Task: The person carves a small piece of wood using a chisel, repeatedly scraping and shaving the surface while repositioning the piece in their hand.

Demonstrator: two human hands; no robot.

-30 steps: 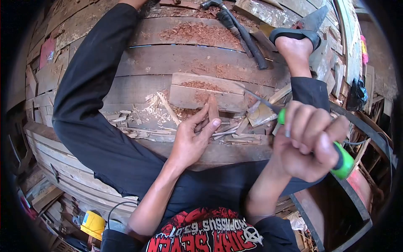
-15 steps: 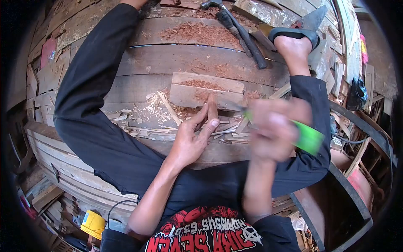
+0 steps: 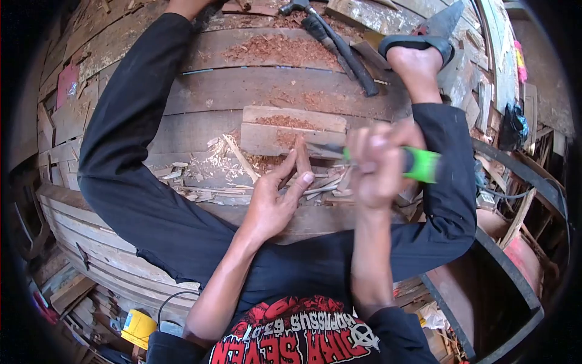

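My left hand (image 3: 273,200) pinches a small reddish-brown wood piece (image 3: 302,159) between thumb and fingers, its far end by a flat wooden board (image 3: 260,142). Wrapped round the green and black handle of a chisel (image 3: 422,165) is my right hand (image 3: 377,164), slightly blurred. The chisel's grey blade points left and reaches close to the wood piece's upper end; whether it touches cannot be made out. Reddish shavings (image 3: 285,122) lie on the board.
Pale wood splinters (image 3: 221,151) lie about the board. Beyond it are a hammer (image 3: 348,57), a heap of shavings (image 3: 282,50) and a handsaw (image 3: 445,25) near my sandalled foot (image 3: 415,60). My bent legs flank the work area. A yellow container (image 3: 138,327) stands at lower left.
My right hand has moved left and slightly up with the chisel, bringing its blade close to the wood piece. My left hand keeps its hold, nearly still.
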